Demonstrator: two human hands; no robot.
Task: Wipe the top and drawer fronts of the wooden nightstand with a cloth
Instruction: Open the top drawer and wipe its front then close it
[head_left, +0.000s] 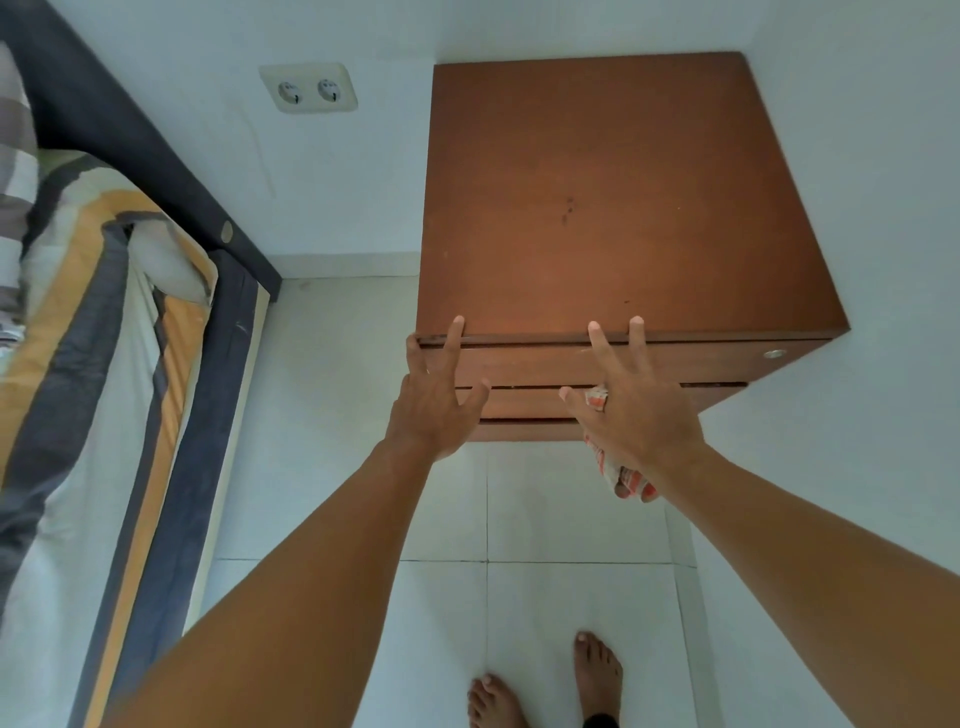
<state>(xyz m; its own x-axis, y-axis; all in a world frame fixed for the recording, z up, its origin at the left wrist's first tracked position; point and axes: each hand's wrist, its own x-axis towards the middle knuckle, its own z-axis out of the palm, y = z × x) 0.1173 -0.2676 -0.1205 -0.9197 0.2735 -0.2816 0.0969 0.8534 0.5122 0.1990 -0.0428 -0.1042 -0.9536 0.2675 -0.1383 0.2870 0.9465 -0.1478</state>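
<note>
right hand (636, 415): fingers spread, tips on front lip of nightstand (618, 208); cloth (618, 470) pinned under palm, hanging below | left hand (436, 400): open, empty, tips on same lip | top lies just beyond fingertips; right nearer | drawers face the person; long axis left-right

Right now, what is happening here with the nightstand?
A person stands barefoot in front of a wooden nightstand and reaches to its front edge with both hands. The left hand is bare, with fingertips at the top edge. The right hand holds a crumpled red-and-white cloth against the palm while its fingers spread over the drawer fronts. The top is bare, with a few small dark marks. A bed stands to the left.
</note>
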